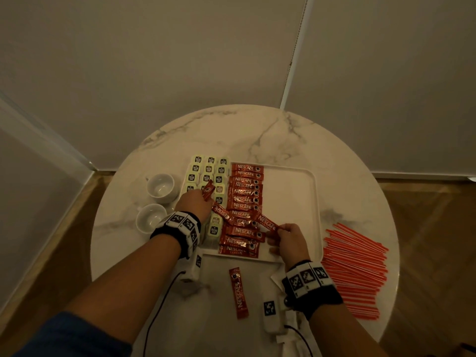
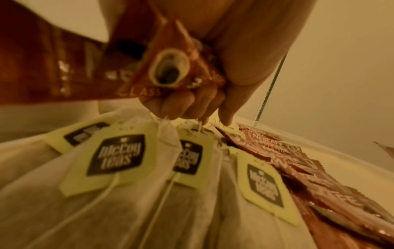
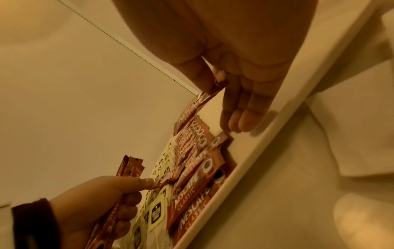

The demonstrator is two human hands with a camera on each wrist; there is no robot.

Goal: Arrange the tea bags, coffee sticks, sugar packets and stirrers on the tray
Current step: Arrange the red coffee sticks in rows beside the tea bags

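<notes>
Nearest to us, a single coffee stick [image 1: 239,292] lies on the marble table [image 1: 283,140], between our forearms and off the tray. Just beyond it, our right hand [image 1: 288,240] pinches one end of a red coffee stick [image 1: 268,222] between thumb and forefinger, holding it slanted above the near end of the column of coffee sticks [image 1: 244,202]; the other fingers [image 3: 245,116] hang straight down toward the floor of the white tray [image 1: 315,202]. To the right, a heap of orange stirrers [image 1: 355,269] rests on the table just beside the tray's edge. Our left hand [image 1: 193,204] hovers over the tea bags [image 1: 207,176] and curls around a few coffee sticks [image 1: 208,191], their ends poking out past the fingers; the left wrist view shows the fist [image 2: 187,104] closed on the wrappers right above the yellow tea tags [image 2: 116,156]. The tea bags fill the tray's left part in three columns, with the coffee sticks overlapping one another in a column beside them. Left of the tray stand two white cups [image 1: 157,202]. Farther off we see only bare marble and the wall [image 1: 180,60].
</notes>
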